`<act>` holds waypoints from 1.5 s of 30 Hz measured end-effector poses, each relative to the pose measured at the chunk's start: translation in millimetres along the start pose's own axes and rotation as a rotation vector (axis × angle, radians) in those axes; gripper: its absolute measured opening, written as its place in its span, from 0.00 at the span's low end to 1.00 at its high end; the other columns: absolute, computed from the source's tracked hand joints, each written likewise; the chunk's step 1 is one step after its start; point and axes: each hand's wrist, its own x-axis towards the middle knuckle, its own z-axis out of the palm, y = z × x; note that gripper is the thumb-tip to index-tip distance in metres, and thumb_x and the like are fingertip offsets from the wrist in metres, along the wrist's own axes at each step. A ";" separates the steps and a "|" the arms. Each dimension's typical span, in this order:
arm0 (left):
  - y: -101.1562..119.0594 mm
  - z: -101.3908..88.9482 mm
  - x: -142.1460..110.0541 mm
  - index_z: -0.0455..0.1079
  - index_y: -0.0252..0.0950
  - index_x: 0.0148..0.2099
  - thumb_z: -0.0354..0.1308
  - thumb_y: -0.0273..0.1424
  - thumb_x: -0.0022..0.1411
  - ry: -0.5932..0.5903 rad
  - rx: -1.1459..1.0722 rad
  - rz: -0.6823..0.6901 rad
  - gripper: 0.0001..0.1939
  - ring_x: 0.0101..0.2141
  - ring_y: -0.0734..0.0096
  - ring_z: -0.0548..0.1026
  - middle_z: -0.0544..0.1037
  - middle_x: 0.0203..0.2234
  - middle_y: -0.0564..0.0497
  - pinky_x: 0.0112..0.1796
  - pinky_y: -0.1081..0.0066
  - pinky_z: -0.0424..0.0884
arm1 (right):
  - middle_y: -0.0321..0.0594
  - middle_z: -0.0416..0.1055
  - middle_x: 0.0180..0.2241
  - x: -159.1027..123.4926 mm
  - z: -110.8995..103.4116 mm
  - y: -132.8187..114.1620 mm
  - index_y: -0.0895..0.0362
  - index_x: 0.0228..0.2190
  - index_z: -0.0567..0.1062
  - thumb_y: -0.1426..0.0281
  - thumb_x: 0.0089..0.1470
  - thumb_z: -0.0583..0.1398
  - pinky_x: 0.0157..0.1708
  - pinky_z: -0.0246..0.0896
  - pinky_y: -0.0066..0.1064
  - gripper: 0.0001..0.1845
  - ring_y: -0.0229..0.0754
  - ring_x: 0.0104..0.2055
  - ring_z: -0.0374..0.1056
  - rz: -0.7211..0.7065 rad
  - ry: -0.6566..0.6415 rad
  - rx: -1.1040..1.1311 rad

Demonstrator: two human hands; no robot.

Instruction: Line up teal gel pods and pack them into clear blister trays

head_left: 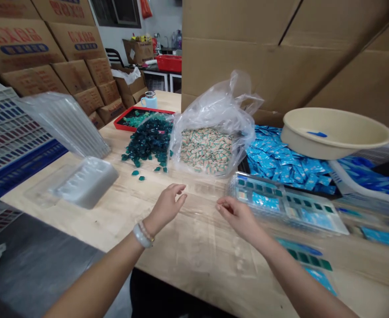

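Observation:
My left hand [164,208], wearing a bracelet and bangle, is over the middle of the wooden table with thumb and fingers apart. It holds nothing that I can see. Facing it, my right hand [236,216] has its fingers curled together; whatever they may hold is hidden. Between and below both hands lie clear plastic trays [201,234], faint against the wood. Just beyond them, an open plastic bag [210,106] holds many small printed packets [207,150]. Dark green wrapped pieces [149,139] are heaped to its left. Filled clear trays [280,201] are stacked close to my right hand.
Nested clear trays [90,181] stand at the left. Blue packets [280,159] lie in a pile beside a cream basin [336,141]. A red-rimmed tray [121,126] and light-blue mug [150,100] sit farther back. Cardboard boxes [22,44] rise behind.

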 end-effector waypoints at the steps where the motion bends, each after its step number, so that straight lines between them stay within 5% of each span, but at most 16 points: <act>1: 5.3 5.1 13.5 0.66 0.32 0.42 0.49 0.30 0.55 -0.004 -0.028 0.013 0.13 0.34 0.71 0.70 0.71 0.37 0.46 0.38 0.69 0.66 | 0.30 0.57 0.15 1.7 -3.7 -1.7 0.57 0.24 0.68 0.65 0.48 0.52 0.19 0.46 0.25 0.09 0.33 0.18 0.53 -0.021 -0.013 0.006; 5: 30.7 29.2 55.8 0.68 0.33 0.31 0.47 0.34 0.57 -0.095 -0.111 0.081 0.12 0.27 0.74 0.68 0.71 0.24 0.52 0.30 0.75 0.63 | 0.32 0.59 0.16 0.2 -27.3 -0.8 0.57 0.22 0.68 0.67 0.52 0.49 0.21 0.51 0.25 0.13 0.33 0.20 0.57 -0.061 -0.023 0.053; 9: 51.7 48.0 90.4 0.61 0.33 0.21 0.42 0.37 0.59 -0.083 -0.086 0.098 0.19 0.21 0.77 0.62 0.61 0.15 0.56 0.24 0.76 0.58 | 0.37 0.67 0.27 -1.3 -85.3 18.0 0.56 0.36 0.68 0.66 0.51 0.51 0.29 0.58 0.29 0.11 0.37 0.29 0.63 -0.080 0.241 0.073; 12: 61.9 59.5 107.3 0.63 0.33 0.32 0.43 0.32 0.59 0.017 -0.114 0.119 0.10 0.26 0.76 0.64 0.66 0.23 0.54 0.29 0.75 0.61 | 0.38 0.67 0.26 -7.4 -124.6 36.1 0.56 0.33 0.70 0.64 0.50 0.53 0.27 0.58 0.29 0.11 0.37 0.27 0.63 0.035 0.396 0.060; 14: 65.9 65.6 104.9 0.60 0.33 0.43 0.46 0.28 0.56 0.017 -0.141 0.115 0.11 0.29 0.76 0.66 0.67 0.32 0.50 0.32 0.74 0.63 | 0.37 0.66 0.23 -17.9 -132.3 45.0 0.56 0.35 0.70 0.64 0.51 0.52 0.26 0.59 0.29 0.12 0.38 0.26 0.63 0.069 0.439 0.058; 18: 62.5 72.0 52.4 0.60 0.36 0.46 0.46 0.28 0.57 -0.185 -0.072 0.107 0.13 0.35 0.72 0.67 0.66 0.39 0.47 0.37 0.69 0.66 | 0.39 0.69 0.29 -51.2 -96.0 53.1 0.53 0.36 0.69 0.67 0.52 0.51 0.33 0.61 0.31 0.11 0.39 0.33 0.66 -0.041 0.391 -0.036; 21: 45.0 72.2 -13.5 0.59 0.38 0.50 0.47 0.28 0.57 -0.285 0.107 0.129 0.17 0.47 0.65 0.63 0.65 0.45 0.45 0.47 0.62 0.61 | 0.42 0.70 0.35 -75.6 -40.9 58.6 0.53 0.39 0.69 0.70 0.51 0.51 0.35 0.63 0.32 0.12 0.41 0.37 0.66 -0.148 0.226 -0.198; 24: 20.5 66.2 -68.8 0.54 0.40 0.55 0.50 0.32 0.56 -0.357 0.318 0.170 0.24 0.53 0.57 0.55 0.58 0.53 0.44 0.51 0.54 0.55 | 0.47 0.64 0.47 -91.7 15.2 65.3 0.53 0.47 0.64 0.68 0.48 0.54 0.43 0.58 0.44 0.22 0.52 0.48 0.60 -0.283 0.133 -0.476; 27: 2.4 52.7 -94.7 0.53 0.42 0.56 0.49 0.34 0.57 -0.378 0.454 0.189 0.24 0.55 0.56 0.51 0.54 0.56 0.46 0.52 0.51 0.52 | 0.48 0.57 0.53 -99.2 54.9 66.3 0.52 0.52 0.59 0.64 0.46 0.56 0.46 0.51 0.53 0.29 0.58 0.54 0.52 -0.364 0.083 -0.648; 30: -8.7 30.4 -91.4 0.54 0.40 0.56 0.49 0.35 0.57 -0.320 0.474 0.193 0.24 0.56 0.58 0.51 0.54 0.56 0.45 0.52 0.53 0.53 | 0.49 0.56 0.53 -94.5 67.5 58.3 0.54 0.52 0.57 0.62 0.47 0.55 0.46 0.49 0.53 0.30 0.58 0.53 0.52 -0.402 0.101 -0.670; 34: -37.3 -19.5 -48.2 0.61 0.39 0.51 0.47 0.33 0.58 -0.107 0.430 0.178 0.17 0.51 0.63 0.60 0.65 0.49 0.45 0.51 0.58 0.56 | 0.51 0.61 0.48 -51.2 52.9 27.5 0.57 0.51 0.58 0.65 0.51 0.52 0.46 0.53 0.48 0.25 0.51 0.49 0.57 -0.431 0.154 -0.527; 37: -75.1 -64.5 8.2 0.63 0.34 0.48 0.46 0.33 0.58 0.146 0.444 -0.003 0.16 0.46 0.65 0.65 0.69 0.43 0.44 0.48 0.63 0.60 | 0.48 0.64 0.43 10.1 52.0 -14.5 0.57 0.48 0.62 0.66 0.52 0.51 0.45 0.56 0.43 0.20 0.47 0.46 0.60 -0.453 0.096 -0.403; 41: -120.8 -107.5 89.3 0.60 0.32 0.51 0.49 0.33 0.56 0.198 0.524 -0.269 0.20 0.47 0.64 0.63 0.67 0.45 0.43 0.48 0.67 0.59 | 0.47 0.65 0.42 108.9 86.8 -72.0 0.59 0.45 0.64 0.69 0.52 0.51 0.44 0.58 0.37 0.17 0.43 0.44 0.61 -0.539 -0.022 -0.281; 45: -144.1 -110.5 132.6 0.54 0.34 0.55 0.52 0.35 0.53 0.266 0.542 -0.434 0.28 0.50 0.49 0.58 0.57 0.52 0.37 0.46 0.55 0.58 | 0.45 0.65 0.41 210.9 123.4 -103.5 0.60 0.44 0.66 0.71 0.52 0.51 0.43 0.57 0.29 0.17 0.39 0.42 0.62 -0.455 -0.028 -0.385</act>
